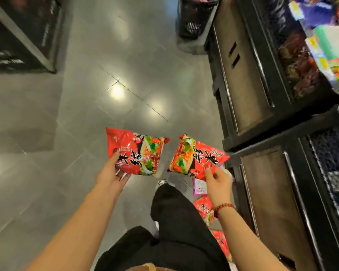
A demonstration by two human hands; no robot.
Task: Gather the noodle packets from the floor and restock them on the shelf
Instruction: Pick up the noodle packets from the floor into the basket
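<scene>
My left hand (111, 174) grips a red noodle packet (136, 151) by its lower left corner, thumb on its face, above the grey tiled floor. My right hand (216, 183) pinches a second red noodle packet (196, 157) at its lower edge, close to the shelf unit. More packets lie on the floor by my right leg: a red one (204, 209), another red one (221, 242) nearer me, and a pink one (199, 186) partly hidden behind my right hand. The shelf (321, 61) at the right holds blurred, colourful packets.
Dark shelf units with brown base panels (243, 75) run along the right side. A black plastic basket (196, 18) stands at the far end of the aisle. Another dark display unit (22, 34) stands at the upper left. My legs in black trousers (176, 222) are below.
</scene>
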